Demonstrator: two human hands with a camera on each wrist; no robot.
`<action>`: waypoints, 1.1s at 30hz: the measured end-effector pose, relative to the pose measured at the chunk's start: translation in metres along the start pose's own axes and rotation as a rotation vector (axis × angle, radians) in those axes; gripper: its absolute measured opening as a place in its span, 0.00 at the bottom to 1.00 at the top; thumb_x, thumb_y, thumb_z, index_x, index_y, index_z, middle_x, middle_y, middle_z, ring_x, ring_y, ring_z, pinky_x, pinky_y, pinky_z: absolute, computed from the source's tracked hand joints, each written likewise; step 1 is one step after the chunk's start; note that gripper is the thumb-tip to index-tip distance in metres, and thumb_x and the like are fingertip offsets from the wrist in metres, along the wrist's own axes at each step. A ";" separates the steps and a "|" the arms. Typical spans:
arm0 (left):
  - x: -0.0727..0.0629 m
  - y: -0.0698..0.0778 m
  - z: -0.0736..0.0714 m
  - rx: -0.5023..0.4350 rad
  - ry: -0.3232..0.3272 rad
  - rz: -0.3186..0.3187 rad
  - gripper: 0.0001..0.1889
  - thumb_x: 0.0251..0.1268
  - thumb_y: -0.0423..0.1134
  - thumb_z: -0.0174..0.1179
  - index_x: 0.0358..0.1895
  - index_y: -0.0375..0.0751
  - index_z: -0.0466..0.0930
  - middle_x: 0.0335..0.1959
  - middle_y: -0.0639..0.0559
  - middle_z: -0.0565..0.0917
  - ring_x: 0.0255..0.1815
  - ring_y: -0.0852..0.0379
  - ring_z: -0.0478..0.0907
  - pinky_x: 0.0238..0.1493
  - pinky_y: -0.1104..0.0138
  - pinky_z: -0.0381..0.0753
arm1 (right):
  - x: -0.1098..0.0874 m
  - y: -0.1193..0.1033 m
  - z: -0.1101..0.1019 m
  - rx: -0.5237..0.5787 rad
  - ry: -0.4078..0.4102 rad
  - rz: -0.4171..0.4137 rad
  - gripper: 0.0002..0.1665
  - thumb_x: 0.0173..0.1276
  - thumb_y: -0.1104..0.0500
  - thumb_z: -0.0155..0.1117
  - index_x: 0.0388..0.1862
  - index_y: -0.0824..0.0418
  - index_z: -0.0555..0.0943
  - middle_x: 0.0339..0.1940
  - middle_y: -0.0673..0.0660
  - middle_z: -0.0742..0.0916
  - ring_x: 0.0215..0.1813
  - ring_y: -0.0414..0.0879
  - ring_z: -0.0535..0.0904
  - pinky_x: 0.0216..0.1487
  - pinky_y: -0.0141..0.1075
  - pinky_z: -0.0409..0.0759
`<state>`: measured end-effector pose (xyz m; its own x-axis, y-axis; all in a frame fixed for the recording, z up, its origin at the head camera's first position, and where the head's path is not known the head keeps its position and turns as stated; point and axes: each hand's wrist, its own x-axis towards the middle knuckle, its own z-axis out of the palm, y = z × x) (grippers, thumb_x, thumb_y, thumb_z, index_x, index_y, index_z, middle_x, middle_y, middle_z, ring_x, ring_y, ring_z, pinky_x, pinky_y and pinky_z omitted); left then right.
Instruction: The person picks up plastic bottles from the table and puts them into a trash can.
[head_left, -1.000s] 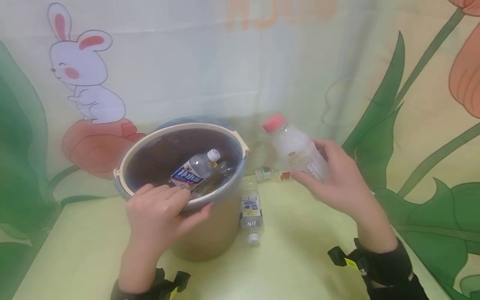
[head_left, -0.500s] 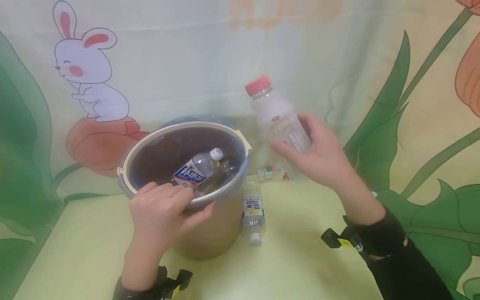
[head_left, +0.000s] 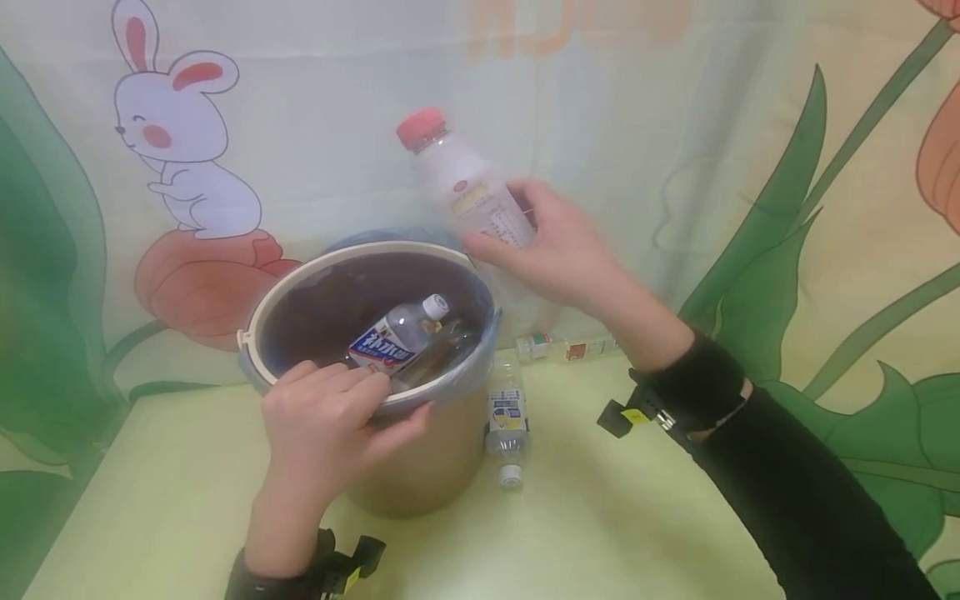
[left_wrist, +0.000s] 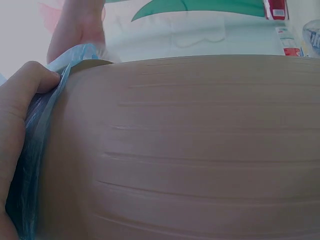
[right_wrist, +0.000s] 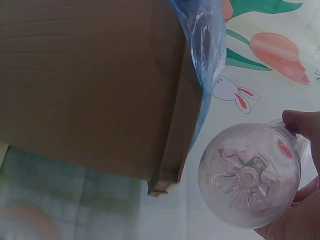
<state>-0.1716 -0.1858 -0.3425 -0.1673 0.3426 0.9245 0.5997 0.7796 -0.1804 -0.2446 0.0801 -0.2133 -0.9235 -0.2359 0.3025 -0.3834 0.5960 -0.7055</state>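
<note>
My left hand (head_left: 322,425) grips the near rim of a brown trash bin (head_left: 420,471), fingers over the edge and thumb outside. A blue plastic liner (left_wrist: 37,130) is folded over that rim, under the thumb in the left wrist view. My right hand (head_left: 562,242) holds a clear plastic bottle (head_left: 480,196) with a pink cap, tilted cap up to the left, above the bin's right back edge. Its round base (right_wrist: 250,175) faces the camera in the right wrist view. Inside the bin lies a bottle (head_left: 390,333) with a blue and white label, among other clear plastic.
A clear bottle (head_left: 507,425) with a white cap lies on the table (head_left: 585,517) along the bin's right side. Behind it, small bottles (head_left: 534,346) lie by the printed backdrop (head_left: 600,125), which hangs at the table's back.
My right hand has carried the pink-capped bottle up and to the left, from over the table to above the bin's right back edge. My left hand stays on the rim.
</note>
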 end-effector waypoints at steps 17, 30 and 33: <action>0.001 0.002 0.005 -0.001 -0.004 0.006 0.32 0.76 0.65 0.54 0.16 0.48 0.63 0.11 0.56 0.66 0.11 0.53 0.61 0.19 0.59 0.61 | 0.035 -0.031 0.079 0.054 -0.202 -0.015 0.47 0.67 0.37 0.80 0.73 0.58 0.68 0.58 0.54 0.84 0.52 0.46 0.86 0.50 0.41 0.87; 0.001 0.007 0.008 0.006 0.025 0.007 0.32 0.75 0.63 0.55 0.16 0.48 0.59 0.11 0.57 0.61 0.11 0.55 0.57 0.19 0.60 0.58 | 0.037 -0.020 0.122 -0.287 -0.375 -0.066 0.44 0.66 0.32 0.77 0.60 0.64 0.71 0.45 0.55 0.83 0.42 0.46 0.84 0.41 0.34 0.81; 0.001 0.007 0.006 0.008 0.026 0.006 0.32 0.76 0.62 0.55 0.16 0.48 0.59 0.11 0.57 0.62 0.11 0.55 0.58 0.19 0.59 0.59 | 0.035 -0.021 0.129 -0.285 -0.382 -0.097 0.46 0.65 0.32 0.77 0.62 0.63 0.69 0.45 0.54 0.83 0.41 0.45 0.85 0.42 0.33 0.82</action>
<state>-0.1722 -0.1772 -0.3448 -0.1432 0.3339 0.9317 0.5944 0.7817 -0.1888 -0.2703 -0.0390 -0.2706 -0.8431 -0.5339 0.0637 -0.4983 0.7312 -0.4659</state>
